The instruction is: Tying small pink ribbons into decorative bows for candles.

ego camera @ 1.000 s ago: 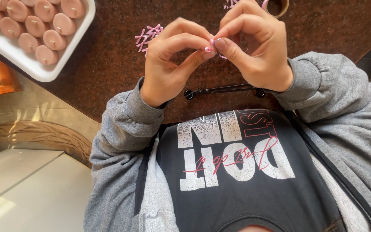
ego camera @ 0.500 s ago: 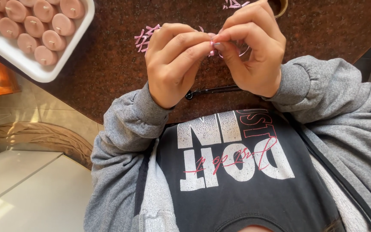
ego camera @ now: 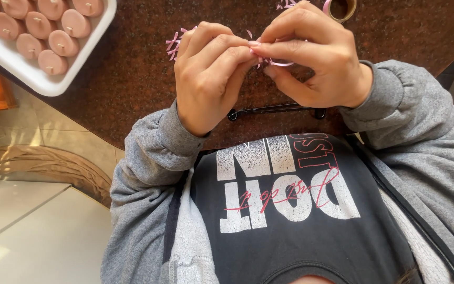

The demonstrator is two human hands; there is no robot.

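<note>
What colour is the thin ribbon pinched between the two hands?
Pink. The ribbon loops between the left hand and right hand, seen best in the head view.

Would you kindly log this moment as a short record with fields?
left hand: pinching a thin pink ribbon at the fingertips
right hand: pinching the same ribbon, fingertips meeting the left's
surface: dark speckled counter
tray: white tray of pink candles, far left
nearby: pink ribbon bows, ribbon spool, black scissors
</note>
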